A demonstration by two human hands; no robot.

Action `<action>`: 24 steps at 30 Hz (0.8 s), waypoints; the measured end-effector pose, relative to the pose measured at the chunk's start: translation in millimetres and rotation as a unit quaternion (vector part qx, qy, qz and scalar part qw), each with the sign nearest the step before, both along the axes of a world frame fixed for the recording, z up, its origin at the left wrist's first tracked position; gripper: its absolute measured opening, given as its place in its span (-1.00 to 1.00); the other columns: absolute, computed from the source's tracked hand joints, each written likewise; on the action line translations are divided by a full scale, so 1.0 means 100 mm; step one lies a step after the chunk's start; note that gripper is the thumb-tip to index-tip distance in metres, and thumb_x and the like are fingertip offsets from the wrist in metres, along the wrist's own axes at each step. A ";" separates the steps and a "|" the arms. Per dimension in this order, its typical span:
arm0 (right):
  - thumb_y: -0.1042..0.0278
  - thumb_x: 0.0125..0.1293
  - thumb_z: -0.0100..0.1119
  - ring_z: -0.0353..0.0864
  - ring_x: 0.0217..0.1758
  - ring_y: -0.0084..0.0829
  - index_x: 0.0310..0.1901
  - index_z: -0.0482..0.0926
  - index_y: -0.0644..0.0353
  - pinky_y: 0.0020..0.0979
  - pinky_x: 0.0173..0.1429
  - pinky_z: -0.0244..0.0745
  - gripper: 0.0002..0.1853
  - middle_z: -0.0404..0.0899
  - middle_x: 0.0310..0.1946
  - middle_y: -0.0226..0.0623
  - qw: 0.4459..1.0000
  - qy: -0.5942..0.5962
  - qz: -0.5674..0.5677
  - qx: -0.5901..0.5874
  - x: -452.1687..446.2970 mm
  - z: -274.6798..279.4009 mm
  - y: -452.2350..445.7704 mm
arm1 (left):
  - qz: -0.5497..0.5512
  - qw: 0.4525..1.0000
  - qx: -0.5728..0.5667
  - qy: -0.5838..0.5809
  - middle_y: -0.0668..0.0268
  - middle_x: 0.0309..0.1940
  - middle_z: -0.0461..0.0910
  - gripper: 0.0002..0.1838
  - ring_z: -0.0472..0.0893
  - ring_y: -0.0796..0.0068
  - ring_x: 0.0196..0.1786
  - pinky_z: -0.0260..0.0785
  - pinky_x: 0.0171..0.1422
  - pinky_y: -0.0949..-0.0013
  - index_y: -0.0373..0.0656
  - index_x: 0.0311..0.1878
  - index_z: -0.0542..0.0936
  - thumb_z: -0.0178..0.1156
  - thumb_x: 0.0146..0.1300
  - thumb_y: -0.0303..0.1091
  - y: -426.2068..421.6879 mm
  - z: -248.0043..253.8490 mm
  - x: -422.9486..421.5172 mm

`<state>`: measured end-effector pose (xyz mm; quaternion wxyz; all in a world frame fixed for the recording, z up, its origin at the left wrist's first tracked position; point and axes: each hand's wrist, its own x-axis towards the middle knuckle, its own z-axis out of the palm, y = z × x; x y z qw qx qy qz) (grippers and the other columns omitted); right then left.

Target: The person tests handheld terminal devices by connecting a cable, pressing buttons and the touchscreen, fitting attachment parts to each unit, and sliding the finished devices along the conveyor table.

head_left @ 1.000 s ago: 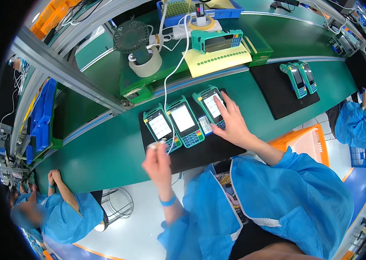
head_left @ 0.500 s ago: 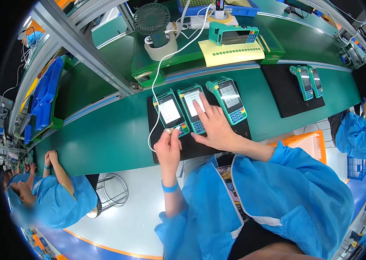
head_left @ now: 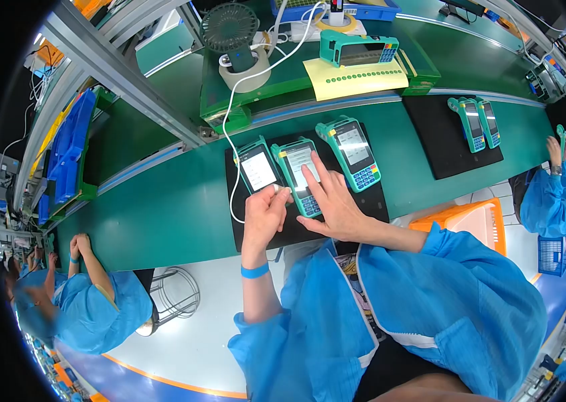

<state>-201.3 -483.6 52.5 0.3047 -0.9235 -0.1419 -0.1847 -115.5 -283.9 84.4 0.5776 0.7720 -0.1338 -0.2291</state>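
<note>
Three green card payment terminals lie side by side on a black mat (head_left: 378, 206): a left terminal (head_left: 257, 167), a middle terminal (head_left: 298, 167) and a right terminal (head_left: 353, 145), all with lit screens. My left hand (head_left: 266, 218) pinches the white plug end of a charging cable (head_left: 231, 107) at the middle terminal's left side. Whether the plug is inserted cannot be seen. That hand covers the left terminal's keypad. My right hand (head_left: 338, 206) rests on the middle terminal with fingers extended, fingertips over its screen and thumb by the keypad.
Behind the mat, a green shelf (head_left: 263, 100) bears a small fan (head_left: 231, 30), a yellow sheet (head_left: 357, 79) and another terminal (head_left: 360, 50). Two terminals (head_left: 476, 125) sit on a second mat at right. An orange crate (head_left: 457, 221) stands below the bench. Co-workers sit on both sides.
My left hand has moved right with the plug, from the left terminal's keypad to the middle terminal's side. The middle terminal has shifted slightly toward me. My right hand stays on it.
</note>
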 end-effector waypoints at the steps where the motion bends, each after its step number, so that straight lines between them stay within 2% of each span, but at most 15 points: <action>1: -0.03 0.35 0.49 0.40 0.33 0.28 0.72 0.02 0.42 0.14 0.51 0.26 0.15 -0.20 0.76 0.41 1.000 -0.003 0.000 -0.003 0.00 -0.01 0.01 | 0.003 1.000 0.008 -0.003 0.39 -0.73 0.47 -0.69 0.39 0.66 -0.70 0.19 -0.55 0.41 -0.33 -0.21 0.72 0.21 0.64 -0.30 -0.01 0.03 -0.01; 4: -0.02 0.35 0.50 0.39 0.35 0.29 0.73 -0.01 0.42 0.19 0.56 0.21 0.17 -0.24 0.76 0.41 1.000 0.005 0.000 -0.011 0.00 -0.01 0.02 | 0.009 1.000 0.009 -0.003 0.41 -0.73 0.45 -0.68 0.36 0.66 -0.70 0.17 -0.56 0.42 -0.32 -0.22 0.70 0.20 0.65 -0.29 -0.06 0.06 0.00; 8: 0.03 0.35 0.52 0.24 0.57 0.45 0.76 -0.03 0.33 0.32 0.66 0.09 0.17 -0.27 0.79 0.33 0.999 0.035 -0.016 -0.009 0.02 0.04 0.05 | 0.048 0.997 -0.053 0.017 0.44 -0.71 0.41 -0.67 0.32 0.68 -0.69 0.14 -0.58 0.46 -0.29 -0.22 0.66 0.19 0.68 -0.26 -0.09 -0.08 -0.01; 11: 0.06 0.31 0.57 0.13 0.68 0.44 0.77 -0.02 0.25 0.23 0.68 0.13 0.19 -0.27 0.81 0.20 0.990 0.097 0.009 0.107 0.10 0.10 -0.01 | 0.084 0.991 -0.099 0.040 0.46 -0.68 0.40 -0.67 0.32 0.67 -0.67 0.14 -0.58 0.48 -0.26 -0.22 0.66 0.18 0.69 -0.24 -0.12 -0.11 0.00; 13: 0.20 0.35 0.54 0.03 0.78 0.21 0.77 0.01 0.24 0.03 0.76 0.06 0.12 -0.19 0.82 0.12 0.958 0.129 0.029 0.253 0.16 0.12 -0.08 | 0.094 0.986 -0.128 0.055 0.47 -0.67 0.40 -0.67 0.32 0.67 -0.67 0.15 -0.58 0.49 -0.26 -0.21 0.66 0.18 0.70 -0.23 -0.14 -0.11 0.01; 15: 0.34 0.39 0.51 -0.06 0.88 -0.02 0.77 0.04 0.23 -0.17 0.84 -0.02 0.06 -0.11 0.83 0.05 0.904 0.160 0.053 0.392 0.21 0.16 -0.14 | 0.085 0.986 -0.127 0.067 0.49 -0.68 0.38 -0.67 0.31 0.67 -0.67 0.15 -0.57 0.50 -0.24 -0.21 0.67 0.18 0.71 -0.22 -0.12 -0.11 0.03; 16: 0.33 0.43 0.47 0.05 0.85 -0.01 0.76 0.06 0.28 -0.17 0.78 0.13 0.00 -0.08 0.81 0.12 0.937 0.137 0.040 0.319 0.18 0.22 -0.15 | 0.078 0.987 -0.123 0.073 0.49 -0.68 0.39 -0.67 0.32 0.67 -0.67 0.16 -0.57 0.50 -0.23 -0.20 0.67 0.18 0.71 -0.21 -0.10 -0.11 0.04; 17: 0.27 0.46 0.45 0.02 0.85 0.04 0.74 0.09 0.28 -0.13 0.79 0.11 -0.03 -0.10 0.81 0.15 0.950 0.115 0.040 0.287 0.13 0.24 -0.14 | 0.071 0.987 -0.119 0.079 0.49 -0.68 0.39 -0.67 0.32 0.67 -0.67 0.16 -0.56 0.50 -0.23 -0.20 0.67 0.18 0.71 -0.21 -0.08 -0.12 0.04; 19: 0.21 0.49 0.42 -0.07 0.87 0.10 0.75 0.04 0.28 -0.08 0.81 0.08 -0.02 -0.20 0.81 0.20 0.980 0.138 0.070 0.125 0.02 0.32 -0.20 | 0.017 0.997 -0.067 0.031 0.45 -0.68 0.45 -0.66 0.37 0.68 -0.66 0.18 -0.56 0.48 -0.24 -0.19 0.68 0.20 0.69 -0.19 -0.08 -0.17 0.01; 20: 0.18 0.44 0.44 0.20 0.77 0.11 0.64 0.30 0.30 -0.08 0.73 0.28 -0.15 0.13 0.73 0.19 0.993 0.108 0.034 0.019 -0.01 0.40 -0.25 | 0.011 0.999 -0.030 -0.007 0.40 -0.68 0.50 -0.68 0.43 0.65 -0.66 0.23 -0.55 0.43 -0.26 -0.21 0.67 0.21 0.67 -0.23 -0.10 -0.17 -0.02; 22: 0.23 0.41 0.45 0.47 0.58 0.09 0.46 0.52 0.27 -0.07 0.60 0.46 -0.35 0.42 0.55 0.12 0.994 0.097 0.034 0.030 0.07 0.52 -0.41 | 0.017 0.997 0.030 -0.068 0.32 -0.68 0.56 -0.72 0.53 0.59 -0.65 0.32 -0.53 0.37 -0.29 -0.21 0.67 0.24 0.63 -0.28 -0.18 -0.12 -0.11; 24: 0.31 0.37 0.44 0.68 0.32 0.06 0.23 0.68 0.23 -0.06 0.41 0.62 -0.57 0.67 0.32 0.01 0.998 0.040 0.008 0.046 0.30 0.69 -0.60 | 0.028 0.996 0.038 -0.074 0.36 -0.68 0.54 -0.70 0.50 0.63 -0.64 0.31 -0.53 0.42 -0.28 -0.20 0.68 0.24 0.64 -0.25 -0.21 -0.10 -0.14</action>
